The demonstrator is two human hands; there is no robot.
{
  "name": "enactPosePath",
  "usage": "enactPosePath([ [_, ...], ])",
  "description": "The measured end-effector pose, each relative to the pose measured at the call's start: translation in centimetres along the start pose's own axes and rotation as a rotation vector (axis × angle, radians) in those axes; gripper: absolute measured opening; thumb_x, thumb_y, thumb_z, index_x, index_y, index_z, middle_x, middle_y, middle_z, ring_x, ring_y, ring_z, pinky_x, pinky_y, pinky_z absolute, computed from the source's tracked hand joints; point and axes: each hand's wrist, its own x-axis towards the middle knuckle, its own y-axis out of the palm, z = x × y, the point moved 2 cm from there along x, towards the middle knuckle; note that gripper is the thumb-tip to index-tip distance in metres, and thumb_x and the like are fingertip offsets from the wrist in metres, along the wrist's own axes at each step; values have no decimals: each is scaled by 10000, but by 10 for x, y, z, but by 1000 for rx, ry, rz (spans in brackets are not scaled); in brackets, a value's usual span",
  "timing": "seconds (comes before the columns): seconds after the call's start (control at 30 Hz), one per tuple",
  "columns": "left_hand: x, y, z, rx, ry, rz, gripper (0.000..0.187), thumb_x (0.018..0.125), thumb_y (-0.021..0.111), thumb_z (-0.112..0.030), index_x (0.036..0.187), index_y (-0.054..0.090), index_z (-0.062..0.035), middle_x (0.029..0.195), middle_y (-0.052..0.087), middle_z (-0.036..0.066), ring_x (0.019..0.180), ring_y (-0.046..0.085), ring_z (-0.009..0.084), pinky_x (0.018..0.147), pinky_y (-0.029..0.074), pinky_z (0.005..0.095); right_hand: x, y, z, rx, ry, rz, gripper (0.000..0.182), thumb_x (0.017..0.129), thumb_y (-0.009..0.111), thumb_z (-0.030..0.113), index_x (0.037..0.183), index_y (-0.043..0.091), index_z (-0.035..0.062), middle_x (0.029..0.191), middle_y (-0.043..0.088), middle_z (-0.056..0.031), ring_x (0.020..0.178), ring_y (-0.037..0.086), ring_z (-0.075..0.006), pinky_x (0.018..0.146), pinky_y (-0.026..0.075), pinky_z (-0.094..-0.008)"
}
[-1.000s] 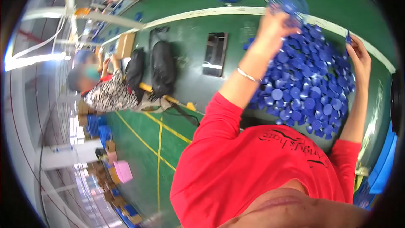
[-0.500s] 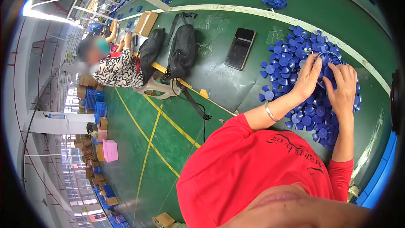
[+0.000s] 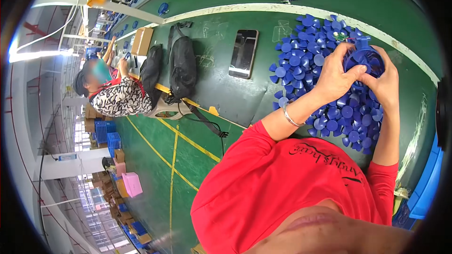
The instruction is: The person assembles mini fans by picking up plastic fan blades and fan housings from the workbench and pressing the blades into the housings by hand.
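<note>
A person in a patterned top [image 3: 123, 101] sits far to the left. Two black bags [image 3: 182, 68] and a phone [image 3: 243, 53] lie on the green table [image 3: 226, 99]. Next comes a heap of blue fan blades [image 3: 301, 63]. Over it, the left hand [image 3: 335, 76] and right hand [image 3: 383, 82] hold a round blue fan part [image 3: 363, 59], fingers curled around it from both sides.

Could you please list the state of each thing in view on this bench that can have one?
Left hand: closed on the blue fan part.
Right hand: closed on the same part.
Blue fan part: lifted above the pile, held between both hands.
Blue fan blades: loose, heaped on the bench.
Phone: lying flat, screen dark.
Black bag: slumped on the bench.
Cardboard box: whether open, cannot tell.
</note>
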Motion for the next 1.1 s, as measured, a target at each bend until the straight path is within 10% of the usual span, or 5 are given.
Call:
enactPosePath([
  [1.1,-11,2,12,72,46,-55,376,771,699,-79,1085,529,40,929,623,79,847,583,117,761,492,271,-3,5,0,-150,-66,48,500,588,786,136,1006,547,0,845,616,-200,783,613,-371,713,478,-382],
])
